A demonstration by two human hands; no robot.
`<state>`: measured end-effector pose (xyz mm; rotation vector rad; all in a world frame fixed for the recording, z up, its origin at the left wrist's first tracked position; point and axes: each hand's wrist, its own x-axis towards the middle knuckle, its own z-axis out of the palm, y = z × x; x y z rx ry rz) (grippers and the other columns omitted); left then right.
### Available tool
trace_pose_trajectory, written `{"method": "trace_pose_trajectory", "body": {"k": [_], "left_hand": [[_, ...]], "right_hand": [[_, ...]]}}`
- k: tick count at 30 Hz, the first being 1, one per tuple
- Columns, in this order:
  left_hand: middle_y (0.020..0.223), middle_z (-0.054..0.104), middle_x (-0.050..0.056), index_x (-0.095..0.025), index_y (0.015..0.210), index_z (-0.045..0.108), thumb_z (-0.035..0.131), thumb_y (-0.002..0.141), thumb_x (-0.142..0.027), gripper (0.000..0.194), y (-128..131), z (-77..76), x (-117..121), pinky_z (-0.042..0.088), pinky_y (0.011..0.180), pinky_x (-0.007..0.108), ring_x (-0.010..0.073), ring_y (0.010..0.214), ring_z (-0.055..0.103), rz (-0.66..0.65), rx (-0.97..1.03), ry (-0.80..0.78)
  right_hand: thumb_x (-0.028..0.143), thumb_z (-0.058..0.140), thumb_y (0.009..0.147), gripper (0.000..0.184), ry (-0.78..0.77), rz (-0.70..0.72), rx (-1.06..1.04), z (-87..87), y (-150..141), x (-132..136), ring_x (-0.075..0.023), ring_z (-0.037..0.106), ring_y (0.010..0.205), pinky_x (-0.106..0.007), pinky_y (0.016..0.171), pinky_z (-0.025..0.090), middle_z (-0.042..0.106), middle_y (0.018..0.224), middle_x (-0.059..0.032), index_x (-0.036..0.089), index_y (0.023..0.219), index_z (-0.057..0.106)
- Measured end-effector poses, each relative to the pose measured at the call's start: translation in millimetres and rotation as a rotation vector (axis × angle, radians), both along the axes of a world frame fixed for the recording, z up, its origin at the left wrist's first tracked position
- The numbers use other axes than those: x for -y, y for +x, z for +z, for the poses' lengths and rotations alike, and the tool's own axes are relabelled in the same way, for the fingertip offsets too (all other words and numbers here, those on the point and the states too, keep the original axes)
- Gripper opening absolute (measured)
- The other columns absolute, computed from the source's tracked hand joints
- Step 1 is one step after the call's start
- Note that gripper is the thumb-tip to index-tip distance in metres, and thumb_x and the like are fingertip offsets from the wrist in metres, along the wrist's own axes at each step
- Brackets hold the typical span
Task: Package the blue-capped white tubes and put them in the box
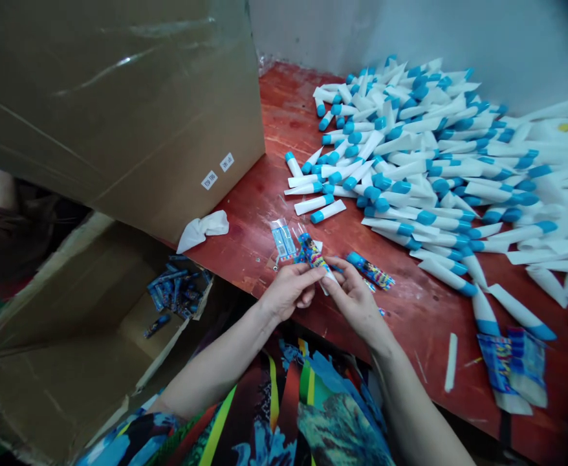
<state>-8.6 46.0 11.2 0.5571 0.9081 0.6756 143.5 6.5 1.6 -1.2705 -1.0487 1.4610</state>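
Both my hands meet over the front edge of the red table, around a white tube with a colourful printed wrapper (313,251). My left hand (291,288) pinches it from the left, thumb on its lower part. From the right, the fingers of my right hand (354,294) close on the tube's white lower end. Just right of them lies another blue printed tube (371,270). Beyond my left hand is a clear and blue printed sleeve (283,238), flat on the table. Fingers partly hide the held tube's lower end.
A big pile of white tubes with blue caps (410,149) covers the table's (284,110) right and back. A tall carton (167,116) stands left. Below it an open carton (61,349) holds several wrapped tubes (177,291). Printed sleeves (512,362) lie at right, crumpled tissue (204,231) at left.
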Motion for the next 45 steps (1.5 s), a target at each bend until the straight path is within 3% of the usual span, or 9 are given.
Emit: {"method": "trace_pose_trajectory", "body": {"k": [5,15,21,25,27,30,35,40,45], "left_hand": [[0.042,0.046,-0.008,-0.019,0.080,0.055,0.085,0.075,-0.055,0.047,-3,-1.1,-15,0.019,0.036,0.021,0.0044,0.033,0.033,0.071,0.014,0.035],[0.041,0.046,-0.007,-0.017,0.077,0.056,0.085,0.077,-0.049,0.043,13,-8.7,0,0.017,0.037,0.020,0.0033,0.032,0.031,0.064,0.040,-0.031],[0.040,0.046,-0.008,-0.017,0.081,0.060,0.086,0.074,-0.048,0.041,26,-1.8,2,0.015,0.034,0.021,0.0045,0.030,0.029,0.055,-0.016,-0.009],[0.044,0.050,-0.006,-0.016,0.085,0.065,0.082,0.078,-0.048,0.037,16,0.3,3,0.018,0.035,0.023,0.0066,0.031,0.033,-0.049,-0.161,0.011],[0.056,0.061,-0.002,-0.015,0.091,0.070,0.079,0.082,-0.043,0.031,-1,-3.1,-4,0.027,0.039,0.024,0.0079,0.037,0.041,-0.016,-0.362,0.110],[0.079,0.074,0.005,-0.016,0.092,0.073,0.074,0.086,-0.034,0.019,-30,-10.8,-24,0.045,0.059,0.026,0.0139,0.062,0.063,0.180,-0.843,0.400],[0.098,0.079,0.014,-0.019,0.093,0.075,0.071,0.090,-0.044,0.025,-45,-15.8,-53,0.046,0.075,0.034,0.0308,0.096,0.072,-0.081,-1.442,0.550],[0.094,0.079,0.011,-0.024,0.089,0.073,0.063,0.093,-0.038,0.018,-42,-19.5,-62,0.043,0.069,0.031,0.0289,0.093,0.072,-0.152,-1.455,0.524],[0.085,0.076,0.009,-0.024,0.079,0.067,0.058,0.093,-0.031,0.018,-48,-22.0,-64,0.042,0.067,0.031,0.0267,0.088,0.071,-0.148,-1.436,0.546]], "right_hand": [[0.044,0.079,0.087,0.063,-0.062,0.124,-0.073,-0.4,9,11,-0.0194,0.070,0.087,-0.033,0.073,0.060,0.074,0.119,-0.0053,0.031,0.144,0.056],[0.049,0.088,0.075,0.045,-0.080,-0.061,-0.044,-10.7,12,4,-0.0165,0.067,0.056,-0.032,0.058,0.056,0.072,0.074,0.0020,0.024,0.102,0.063],[0.053,0.090,0.071,0.048,-0.102,-0.096,0.034,-1.5,16,2,-0.0154,0.063,0.050,-0.030,0.051,0.052,0.066,0.065,0.0052,0.026,0.094,0.059],[0.056,0.090,0.069,0.048,-0.078,-0.118,0.096,2.8,31,5,-0.0149,0.061,0.050,-0.030,0.050,0.052,0.066,0.066,0.0042,0.026,0.092,0.061],[0.055,0.089,0.070,0.045,-0.061,-0.130,0.180,2.5,51,9,-0.0151,0.061,0.052,-0.030,0.050,0.052,0.069,0.070,0.0027,0.026,0.093,0.063],[0.053,0.084,0.075,0.038,-0.023,-0.101,0.367,-0.2,85,17,-0.0178,0.064,0.061,-0.030,0.054,0.053,0.069,0.072,0.0012,0.026,0.096,0.069],[0.049,0.062,0.093,0.036,0.099,0.016,0.769,4.9,116,11,-0.0237,0.068,0.072,-0.039,0.065,0.056,0.077,0.091,-0.0060,0.024,0.114,0.076],[0.031,0.047,0.098,0.035,0.331,-0.165,1.137,16.6,114,-46,-0.0297,0.070,0.099,-0.043,0.088,0.055,0.077,0.111,-0.0131,0.020,0.117,0.074],[0.016,0.044,0.098,0.035,0.324,-0.040,1.658,16.7,95,-101,-0.0365,0.059,0.104,-0.048,0.087,0.045,0.073,0.108,-0.0226,0.013,0.114,0.075]]}}
